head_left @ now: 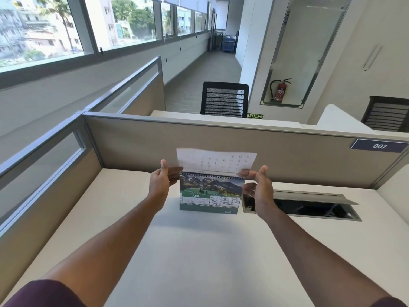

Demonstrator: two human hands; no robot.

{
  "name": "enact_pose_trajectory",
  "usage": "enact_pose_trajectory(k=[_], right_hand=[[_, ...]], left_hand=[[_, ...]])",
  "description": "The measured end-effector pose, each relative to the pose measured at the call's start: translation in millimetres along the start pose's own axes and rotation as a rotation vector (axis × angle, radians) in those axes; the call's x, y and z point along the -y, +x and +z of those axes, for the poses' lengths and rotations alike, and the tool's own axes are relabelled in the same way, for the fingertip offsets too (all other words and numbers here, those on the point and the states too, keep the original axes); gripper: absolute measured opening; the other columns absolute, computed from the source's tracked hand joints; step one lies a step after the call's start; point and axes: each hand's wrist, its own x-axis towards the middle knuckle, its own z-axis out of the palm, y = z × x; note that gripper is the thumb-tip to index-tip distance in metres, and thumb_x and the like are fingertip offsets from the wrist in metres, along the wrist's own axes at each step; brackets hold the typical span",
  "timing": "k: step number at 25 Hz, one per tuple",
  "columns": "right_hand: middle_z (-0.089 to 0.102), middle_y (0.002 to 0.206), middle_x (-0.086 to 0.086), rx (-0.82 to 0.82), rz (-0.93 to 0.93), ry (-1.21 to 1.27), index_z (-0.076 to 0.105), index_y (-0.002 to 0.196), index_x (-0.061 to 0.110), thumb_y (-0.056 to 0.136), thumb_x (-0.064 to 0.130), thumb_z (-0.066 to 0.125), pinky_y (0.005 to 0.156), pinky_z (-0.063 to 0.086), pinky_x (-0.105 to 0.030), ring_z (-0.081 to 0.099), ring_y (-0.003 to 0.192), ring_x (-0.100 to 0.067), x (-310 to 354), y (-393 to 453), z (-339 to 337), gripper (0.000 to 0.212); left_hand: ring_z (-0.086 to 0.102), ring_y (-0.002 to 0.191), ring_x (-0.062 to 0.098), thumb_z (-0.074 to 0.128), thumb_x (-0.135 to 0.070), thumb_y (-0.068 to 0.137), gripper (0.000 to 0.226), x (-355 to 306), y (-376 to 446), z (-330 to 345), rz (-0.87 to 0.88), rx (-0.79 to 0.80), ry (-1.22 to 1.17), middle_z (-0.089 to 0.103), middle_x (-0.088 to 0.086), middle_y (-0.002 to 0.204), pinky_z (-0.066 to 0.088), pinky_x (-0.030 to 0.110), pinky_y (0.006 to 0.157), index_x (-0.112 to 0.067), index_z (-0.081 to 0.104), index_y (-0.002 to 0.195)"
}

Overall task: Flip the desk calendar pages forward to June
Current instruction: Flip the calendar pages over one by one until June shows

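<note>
Hands frame a small green spiral-bound desk calendar (209, 196) that stands upright on the pale cream desk top (199, 251), near the far beige fabric partition (287, 156). Its front page shows a mountain landscape photo above the word JUNE and a date grid. One white calendar page (215, 160) is lifted above the spiral binding, standing nearly upright with its printed numbers upside down. The left hand (160, 182) pinches the page's lower left corner between thumb and fingers. The right hand (257, 185) pinches the lower right corner the same way, its other fingers loosely curled beside the calendar's right edge. Just right of the calendar, a grey metal cable hatch (309, 204) is open in the desk. A dark blue plate marked 007 (379, 146) is on the partition at far right.
</note>
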Motion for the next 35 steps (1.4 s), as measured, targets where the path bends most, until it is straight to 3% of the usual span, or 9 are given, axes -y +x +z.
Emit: enact_pose_trajectory(k=[4,6,10,12,17,20,24,27,35], right_hand=[[0.07,0.096,0.0,0.023,-0.064,-0.102,0.078,0.109,0.015,0.105,0.02,0.049,0.069,0.047,-0.027,0.06,0.082,-0.011,1.2,5.0,5.0,0.029],[0.07,0.115,0.001,0.053,-0.078,-0.147,0.075,0.121,0.012,0.102,0.009,0.052,0.084,0.047,-0.022,0.061,0.104,-0.011,-4.3,6.1,2.4,0.03],[0.064,0.131,0.0,0.081,-0.07,-0.23,0.069,0.13,0.011,0.098,-0.001,0.053,0.091,0.043,-0.022,0.058,0.105,-0.013,-16.8,7.3,0.6,0.038],[0.063,0.132,0.001,0.087,-0.06,-0.274,0.067,0.134,0.011,0.098,-0.001,0.052,0.094,0.041,-0.021,0.057,0.113,-0.016,-22.8,10.9,0.1,0.04],[0.058,0.09,0.006,0.059,-0.027,-0.264,0.065,0.135,0.027,0.099,0.01,0.054,0.058,0.045,-0.018,0.051,0.066,-0.004,-34.1,16.2,-5.9,0.042],[0.066,0.124,0.001,-0.087,0.032,-0.24,0.064,0.134,0.023,0.097,0.018,0.058,0.089,0.054,-0.036,0.064,0.101,-0.016,-41.2,20.3,-8.5,0.037],[0.066,0.103,-0.013,-0.075,0.244,-0.244,0.067,0.091,0.021,0.098,0.025,0.058,0.076,0.044,-0.036,0.055,0.091,-0.021,-50.0,21.5,-8.8,0.013],[0.067,0.113,-0.031,-0.027,0.258,-0.264,0.066,0.089,0.022,0.101,0.028,0.057,0.079,0.042,-0.038,0.059,0.093,-0.028,-56.7,22.5,-8.8,0.016],[0.069,0.127,-0.009,-0.01,0.233,-0.221,0.067,0.092,0.024,0.103,0.028,0.056,0.111,0.042,-0.044,0.06,0.117,-0.025,-63.4,25.9,-6.8,0.016]], left_hand=[[0.064,0.103,0.025,0.032,-0.043,0.106,0.053,2.7,5.8,10.2,0.077,0.055,0.175,0.07,0.01,0.11,0.051,0.041,0.098,-0.011,0.072,0.118],[0.064,0.109,0.023,0.037,-0.042,0.105,0.047,8.0,6.8,12.2,0.091,0.058,0.269,0.071,0.005,0.117,0.05,0.035,0.095,-0.013,0.07,0.121],[0.06,0.112,0.015,0.038,-0.045,0.104,0.046,19.2,9.0,9.9,0.083,0.049,0.347,0.068,-0.002,0.119,0.043,0.027,0.087,-0.015,0.069,0.121],[0.059,0.118,0.017,0.038,-0.044,0.104,0.048,24.1,13.2,6.6,0.076,0.054,0.356,0.068,0.001,0.127,0.044,0.036,0.102,-0.014,0.068,0.125],[0.057,0.124,0.019,0.044,-0.04,0.103,0.039,34.0,15.3,5.0,0.045,0.065,0.288,0.066,0.002,0.129,0.043,0.043,0.109,-0.018,0.063,0.128],[0.057,0.12,0.021,0.045,-0.038,0.103,0.033,43.0,13.9,5.8,-0.02,-0.007,0.305,0.064,0.003,0.127,0.044,0.037,0.1,-0.019,0.061,0.124],[0.051,0.121,0.023,0.035,-0.044,0.104,0.046,49.9,15.4,5.5,-0.173,0.064,0.341,0.059,0.005,0.132,0.038,0.038,0.103,-0.013,0.058,0.129],[0.049,0.125,0.025,0.032,-0.048,0.104,0.052,51.3,18.3,4.8,-0.192,0.071,0.322,0.056,0.008,0.138,0.036,0.045,0.113,-0.012,0.054,0.133],[0.041,0.136,0.023,0.028,-0.051,0.103,0.058,55.6,18.3,8.4,-0.232,0.099,0.218,0.044,0.008,0.153,0.028,0.045,0.118,-0.014,0.042,0.146]])
